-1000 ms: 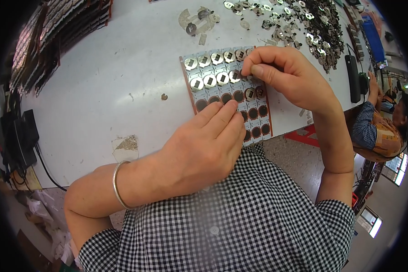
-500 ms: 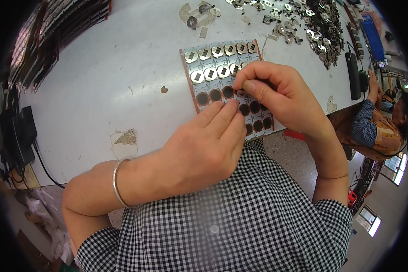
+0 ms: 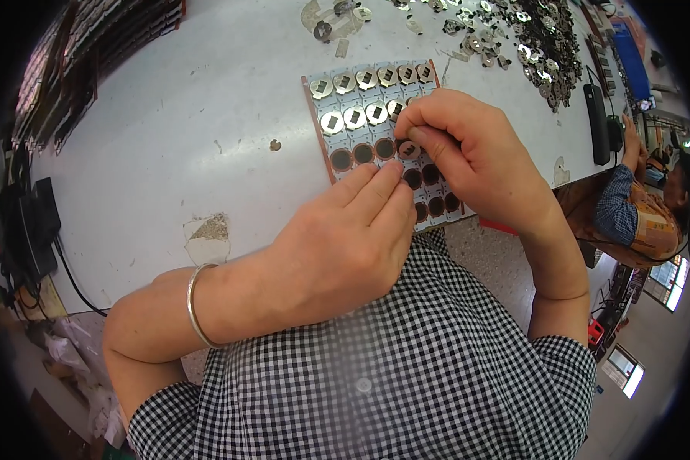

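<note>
A flat panel [image 3: 323,111] with rows of round cells lies on the white table near its front edge. The far rows hold shiny metal discs [image 3: 354,116]; the near rows show dark empty rings [image 3: 341,159]. My right hand [image 3: 468,157] pinches one small metal disc [image 3: 408,147] between thumb and fingers, right over a cell in the panel's third row. My left hand [image 3: 345,245] rests on the panel's near part, fingertips pressing by the dark rings. A thin bangle circles my left wrist.
A heap of loose metal discs [image 3: 529,38] spreads over the table's far right. Dark trays [image 3: 92,54] are stacked at the far left. A black box with cables [image 3: 31,222] sits at the left edge. Another person [image 3: 636,199] sits at the right.
My right hand has come from the panel's right side toward its middle and now holds a disc over the third row. My left hand has stayed on the panel.
</note>
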Tool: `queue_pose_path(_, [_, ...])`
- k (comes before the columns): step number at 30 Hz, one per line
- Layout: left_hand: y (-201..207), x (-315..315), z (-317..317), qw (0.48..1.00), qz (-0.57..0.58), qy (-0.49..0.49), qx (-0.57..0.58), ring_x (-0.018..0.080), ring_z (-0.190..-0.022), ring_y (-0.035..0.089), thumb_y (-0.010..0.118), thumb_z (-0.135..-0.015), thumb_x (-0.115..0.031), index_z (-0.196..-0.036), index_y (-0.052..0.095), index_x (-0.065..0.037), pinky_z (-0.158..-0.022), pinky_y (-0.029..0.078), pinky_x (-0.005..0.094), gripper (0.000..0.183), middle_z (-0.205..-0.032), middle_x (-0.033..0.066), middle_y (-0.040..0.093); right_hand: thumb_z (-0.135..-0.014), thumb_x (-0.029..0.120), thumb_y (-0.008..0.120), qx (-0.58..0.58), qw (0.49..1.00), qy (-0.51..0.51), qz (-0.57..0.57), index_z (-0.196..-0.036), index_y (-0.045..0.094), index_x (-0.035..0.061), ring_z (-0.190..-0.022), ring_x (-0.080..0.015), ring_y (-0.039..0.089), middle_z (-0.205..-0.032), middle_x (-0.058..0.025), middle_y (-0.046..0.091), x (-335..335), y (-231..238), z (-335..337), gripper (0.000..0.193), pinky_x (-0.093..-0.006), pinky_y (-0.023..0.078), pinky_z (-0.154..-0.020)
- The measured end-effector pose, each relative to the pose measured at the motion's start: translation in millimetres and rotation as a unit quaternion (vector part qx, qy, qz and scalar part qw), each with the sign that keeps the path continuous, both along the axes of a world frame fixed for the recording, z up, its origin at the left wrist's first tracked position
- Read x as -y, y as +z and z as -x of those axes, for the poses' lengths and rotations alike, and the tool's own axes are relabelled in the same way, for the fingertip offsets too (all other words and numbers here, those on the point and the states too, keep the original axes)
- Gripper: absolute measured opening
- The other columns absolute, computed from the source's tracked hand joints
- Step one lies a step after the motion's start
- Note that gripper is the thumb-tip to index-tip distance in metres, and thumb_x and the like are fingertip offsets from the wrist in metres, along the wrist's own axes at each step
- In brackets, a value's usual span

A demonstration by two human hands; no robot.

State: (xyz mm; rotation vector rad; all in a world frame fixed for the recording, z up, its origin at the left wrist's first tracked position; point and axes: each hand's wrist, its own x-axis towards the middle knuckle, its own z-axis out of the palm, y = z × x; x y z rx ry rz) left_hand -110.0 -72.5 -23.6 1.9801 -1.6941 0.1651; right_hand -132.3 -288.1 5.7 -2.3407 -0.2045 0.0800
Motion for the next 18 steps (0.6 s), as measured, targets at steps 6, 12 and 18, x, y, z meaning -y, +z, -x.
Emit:
queue_pose_path(6, [0,0,0,1.000,0.009,0.004,-0.002,0.0351,-0.117,0.066,0.076,-0.069,-0.016,-0.101,0.072,0.005,-0.101,0.055,0.0462,0.038,-0.111,0.0178,0.068,-0.093,-0.003,0.066,0.108,0.992,-0.033,0.053,-0.102,0.068,0.0009,-0.076,-0.0218,0.064,-0.090,-0.0100,0.065,-11,-14,7,0.010,-0.0314,0.053,-0.068])
queue_pose_path(12, [1,-1,3,1.000,-0.003,-0.002,0.005,0.0355,-0.115,0.066,0.075,-0.071,-0.016,-0.100,0.072,0.005,-0.100,0.055,0.0480,0.037,-0.110,0.0182,0.068,-0.088,-0.001,0.074,0.148,0.977,-0.122,0.087,-0.102,0.072,0.0011,-0.077,-0.0193,0.064,-0.095,-0.0096,0.065,-17,-28,26,0.014,-0.0298,0.054,-0.066])
queue_pose_path(18, [-2,-2,9,0.999,0.003,0.035,0.026,0.0348,-0.108,0.065,0.074,-0.072,-0.018,-0.098,0.073,0.005,-0.094,0.054,0.0502,0.035,-0.107,0.0173,0.068,-0.078,0.007,0.083,0.207,0.971,-0.107,0.054,-0.097,0.074,0.0051,-0.074,-0.0239,0.063,-0.085,-0.0061,0.064,-20,-29,28,0.022,-0.0336,0.052,-0.061])
